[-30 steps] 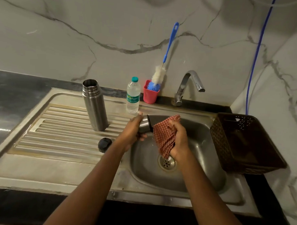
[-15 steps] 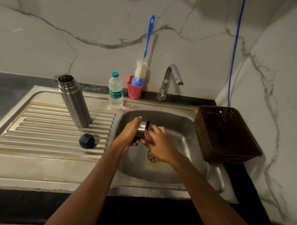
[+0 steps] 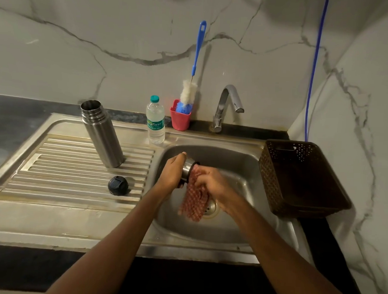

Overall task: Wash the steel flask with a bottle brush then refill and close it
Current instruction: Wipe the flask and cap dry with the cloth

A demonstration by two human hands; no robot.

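Observation:
The steel flask (image 3: 102, 134) stands upright and open on the ribbed draining board. Its black stopper (image 3: 118, 185) lies on the board in front of it. Over the sink basin (image 3: 243, 162), my left hand (image 3: 170, 175) grips the flask's steel cup lid (image 3: 188, 167), mouth turned right. My right hand (image 3: 213, 185) holds a red checked cloth (image 3: 193, 202) against the lid's mouth, with the cloth's end hanging down. The blue-handled bottle brush (image 3: 195, 64) stands in a red cup (image 3: 180, 121) at the wall. A plastic water bottle (image 3: 155, 123) stands beside that cup.
A chrome tap (image 3: 226, 103) rises behind the basin. A brown perforated basket (image 3: 298, 180) sits on the sink's right side. A blue cord (image 3: 315, 63) hangs down the marble wall. The drain (image 3: 210, 208) lies below the cloth.
The cloth was pushed into the lid half a second ago and now hangs out below it again. Both hands stay over the basin; the view has shifted slightly.

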